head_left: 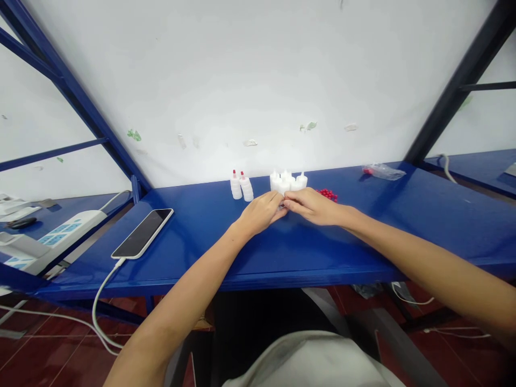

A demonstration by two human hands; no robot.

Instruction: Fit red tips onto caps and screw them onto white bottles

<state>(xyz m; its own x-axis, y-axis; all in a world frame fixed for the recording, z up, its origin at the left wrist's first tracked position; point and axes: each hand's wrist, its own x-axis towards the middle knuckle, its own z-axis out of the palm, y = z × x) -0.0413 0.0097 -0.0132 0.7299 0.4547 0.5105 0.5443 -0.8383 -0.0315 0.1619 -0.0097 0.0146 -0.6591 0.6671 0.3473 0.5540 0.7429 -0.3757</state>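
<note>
Over the blue surface (201,242), the left hand (263,209) and right hand (312,206) meet fingertip to fingertip, between the front edge and the far edge. Fingers on both are curled inward; a small pale bit shows between them, but it is mostly hidden, so I cannot tell what it is or whether either hand is clamped on it.

Just beyond the hands, the cluster of white bottles (299,183) stands toward the far edge, long axes vertical and nozzles pointing up (their lower parts are partly covered by the fingers). To its left, near the far edge, two red-tipped bottles (246,189) stand side by side, red ends up, both appearing to lean slightly left. Red caps (328,194) lie in a heap right of the cluster, just behind the right hand. A clear plastic bag (386,172) with something red inside lies toward the far right corner. Near the left edge lies a phone (143,234), cable (98,298) attached.
</note>
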